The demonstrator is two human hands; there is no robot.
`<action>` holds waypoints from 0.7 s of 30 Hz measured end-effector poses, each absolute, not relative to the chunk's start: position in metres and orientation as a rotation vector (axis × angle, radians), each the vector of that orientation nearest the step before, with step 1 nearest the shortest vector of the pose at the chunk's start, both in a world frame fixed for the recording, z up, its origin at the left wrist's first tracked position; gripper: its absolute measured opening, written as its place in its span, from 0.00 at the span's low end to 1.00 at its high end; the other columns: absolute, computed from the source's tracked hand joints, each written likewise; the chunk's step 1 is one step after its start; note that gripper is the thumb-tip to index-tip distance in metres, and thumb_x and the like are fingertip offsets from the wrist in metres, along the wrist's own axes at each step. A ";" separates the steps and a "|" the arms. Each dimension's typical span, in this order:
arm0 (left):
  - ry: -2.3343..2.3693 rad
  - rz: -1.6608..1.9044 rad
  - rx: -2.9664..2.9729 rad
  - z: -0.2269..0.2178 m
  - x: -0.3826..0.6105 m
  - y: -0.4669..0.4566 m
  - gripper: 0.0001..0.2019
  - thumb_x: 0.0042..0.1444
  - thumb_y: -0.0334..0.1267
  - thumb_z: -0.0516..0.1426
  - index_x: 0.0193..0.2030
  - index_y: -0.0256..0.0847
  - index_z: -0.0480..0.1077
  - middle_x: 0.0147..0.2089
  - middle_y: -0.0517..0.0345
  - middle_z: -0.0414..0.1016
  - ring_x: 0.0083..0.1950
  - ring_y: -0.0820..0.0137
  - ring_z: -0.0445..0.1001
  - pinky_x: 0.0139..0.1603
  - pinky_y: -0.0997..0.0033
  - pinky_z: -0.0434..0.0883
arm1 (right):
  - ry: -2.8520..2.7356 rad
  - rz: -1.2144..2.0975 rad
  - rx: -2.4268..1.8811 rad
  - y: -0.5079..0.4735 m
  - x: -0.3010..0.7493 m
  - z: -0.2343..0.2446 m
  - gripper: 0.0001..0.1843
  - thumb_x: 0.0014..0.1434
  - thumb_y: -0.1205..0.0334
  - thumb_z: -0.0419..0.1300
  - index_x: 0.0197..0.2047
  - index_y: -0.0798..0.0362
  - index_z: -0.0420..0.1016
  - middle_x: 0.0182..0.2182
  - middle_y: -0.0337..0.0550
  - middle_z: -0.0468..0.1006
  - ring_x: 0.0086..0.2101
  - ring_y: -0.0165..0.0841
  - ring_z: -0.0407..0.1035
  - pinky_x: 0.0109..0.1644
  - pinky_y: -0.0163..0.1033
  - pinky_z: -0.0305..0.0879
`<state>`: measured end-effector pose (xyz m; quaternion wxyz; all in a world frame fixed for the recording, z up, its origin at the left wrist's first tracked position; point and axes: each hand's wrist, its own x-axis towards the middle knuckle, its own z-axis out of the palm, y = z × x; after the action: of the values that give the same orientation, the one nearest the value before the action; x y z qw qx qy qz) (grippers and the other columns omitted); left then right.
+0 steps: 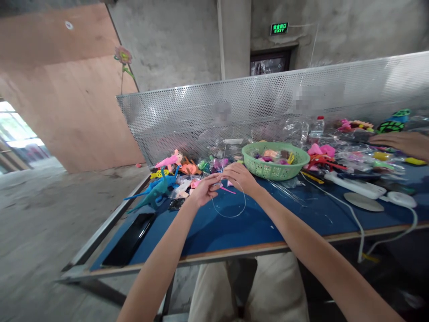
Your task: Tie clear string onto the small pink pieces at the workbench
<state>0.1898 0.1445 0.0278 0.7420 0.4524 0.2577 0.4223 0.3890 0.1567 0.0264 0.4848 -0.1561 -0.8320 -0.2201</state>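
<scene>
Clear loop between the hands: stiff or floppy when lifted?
Probably springy rather than limp: the clear loop holds a smooth round arc below the left hand and right hand. Likely very light, being so thin. Thin and smooth, possibly slippery.

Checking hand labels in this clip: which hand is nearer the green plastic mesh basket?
Right. The right hand sits just beside the green plastic mesh basket; the left hand is farther away, beyond the right one. Both pinch a thin clear looped strand.
</scene>
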 end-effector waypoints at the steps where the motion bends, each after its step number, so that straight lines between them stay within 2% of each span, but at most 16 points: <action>1: 0.556 0.942 1.000 0.027 0.191 0.144 0.17 0.45 0.33 0.71 0.40 0.37 0.71 0.28 0.68 0.59 0.21 0.85 0.51 0.16 0.85 0.45 | -2.014 -0.515 -0.393 0.158 0.389 0.025 0.08 0.70 0.64 0.55 0.45 0.51 0.76 0.40 0.46 0.80 0.43 0.37 0.71 0.51 0.45 0.65; 3: 0.534 0.969 1.030 0.026 0.193 0.143 0.17 0.46 0.34 0.71 0.41 0.37 0.72 0.30 0.66 0.62 0.22 0.85 0.52 0.18 0.84 0.49 | -2.009 -0.475 -0.414 0.159 0.388 0.024 0.08 0.70 0.62 0.56 0.44 0.51 0.77 0.40 0.46 0.80 0.42 0.37 0.70 0.50 0.45 0.64; 6: 0.529 0.998 1.115 0.027 0.193 0.142 0.14 0.48 0.35 0.71 0.39 0.34 0.74 0.27 0.66 0.60 0.23 0.84 0.53 0.22 0.82 0.55 | -2.038 -0.362 -0.452 0.159 0.389 0.024 0.09 0.71 0.60 0.55 0.43 0.50 0.77 0.39 0.46 0.79 0.42 0.37 0.70 0.49 0.45 0.63; 11: 0.559 1.016 1.156 0.027 0.191 0.145 0.13 0.45 0.33 0.71 0.36 0.32 0.74 0.28 0.63 0.63 0.26 0.82 0.60 0.27 0.80 0.60 | -2.143 -0.132 -0.487 0.155 0.390 0.029 0.09 0.70 0.57 0.57 0.41 0.51 0.77 0.37 0.45 0.78 0.40 0.37 0.66 0.49 0.45 0.62; 14: 0.580 1.030 1.101 0.022 0.192 0.149 0.13 0.45 0.34 0.71 0.32 0.32 0.72 0.27 0.63 0.63 0.25 0.82 0.60 0.26 0.80 0.59 | -2.172 -0.074 -0.486 0.156 0.390 0.029 0.09 0.70 0.58 0.57 0.40 0.51 0.76 0.35 0.44 0.77 0.38 0.36 0.65 0.48 0.44 0.61; 21: 0.544 0.941 0.922 0.016 0.198 0.153 0.12 0.49 0.31 0.67 0.31 0.35 0.66 0.24 0.70 0.54 0.21 0.85 0.52 0.20 0.84 0.52 | -2.086 -0.075 -0.510 0.160 0.385 0.022 0.08 0.67 0.57 0.61 0.39 0.52 0.76 0.34 0.43 0.78 0.38 0.36 0.66 0.49 0.44 0.62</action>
<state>0.1985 0.1534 0.0162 0.7566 0.4229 0.2496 0.4318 0.3848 0.1598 0.0224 0.4762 -0.2089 -0.8536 -0.0306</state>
